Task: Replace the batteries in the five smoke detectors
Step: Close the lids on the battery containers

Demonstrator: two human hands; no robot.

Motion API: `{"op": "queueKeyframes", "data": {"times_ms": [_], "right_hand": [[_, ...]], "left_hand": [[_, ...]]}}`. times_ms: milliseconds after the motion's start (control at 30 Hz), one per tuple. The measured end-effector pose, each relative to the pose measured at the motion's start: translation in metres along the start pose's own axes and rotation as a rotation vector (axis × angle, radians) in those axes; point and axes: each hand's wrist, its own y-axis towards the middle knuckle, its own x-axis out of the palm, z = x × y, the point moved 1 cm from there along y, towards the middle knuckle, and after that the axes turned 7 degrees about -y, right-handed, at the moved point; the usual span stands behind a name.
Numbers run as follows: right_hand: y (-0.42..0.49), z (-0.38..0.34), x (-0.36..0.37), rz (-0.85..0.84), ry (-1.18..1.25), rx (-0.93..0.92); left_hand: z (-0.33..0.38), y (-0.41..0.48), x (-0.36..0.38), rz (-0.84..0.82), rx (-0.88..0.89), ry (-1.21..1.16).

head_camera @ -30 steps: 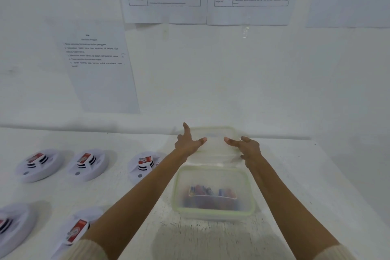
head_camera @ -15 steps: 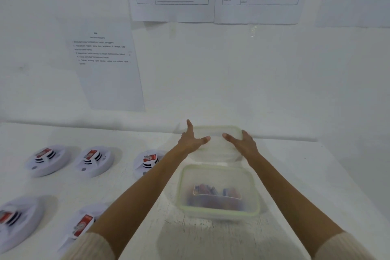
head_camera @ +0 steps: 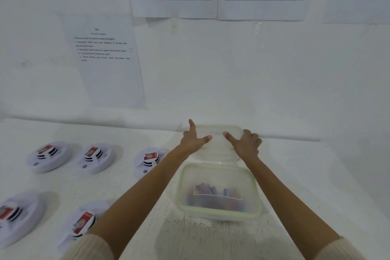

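Nearer than both hands, between the forearms, we note an open clear container (head_camera: pixel 219 214) on the table (head_camera: pixel 306 175), with batteries (head_camera: pixel 217 191) inside. Left of the left forearm lie five smoke detectors (head_camera: pixel 96 157). Beyond the container, the left hand (head_camera: pixel 193 141) is spread, thumb and forefinger straight against the lid (head_camera: pixel 217 133). The right hand (head_camera: pixel 245 143) grips its opposite edge, fingers curled. Beyond both hands, printed sheets (head_camera: pixel 105 59) hang on the wall.
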Motion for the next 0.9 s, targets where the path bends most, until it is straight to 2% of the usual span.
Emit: {"op": "queueKeyframes", "data": {"times_ms": [67, 200, 367, 567, 900], "right_hand": [[0.0, -0.001, -0.001, 0.022, -0.056, 0.002], [0.002, -0.002, -0.007, -0.006, -0.014, 0.005], [-0.003, -0.003, -0.01, 0.083, -0.06, -0.065], [-0.001, -0.005, -0.024, -0.029, -0.115, -0.085], [0.004, 0.003, -0.021, -0.057, 0.064, 0.008]], "left_hand": [[0.0, 0.0, 0.0, 0.003, -0.007, 0.007], [0.001, 0.001, 0.0, -0.001, -0.011, 0.008], [0.001, 0.0, 0.0, 0.004, -0.009, -0.004], [0.001, 0.002, 0.001, 0.01, 0.001, -0.011], [0.003, 0.002, 0.002, 0.008, -0.04, 0.08]]}}
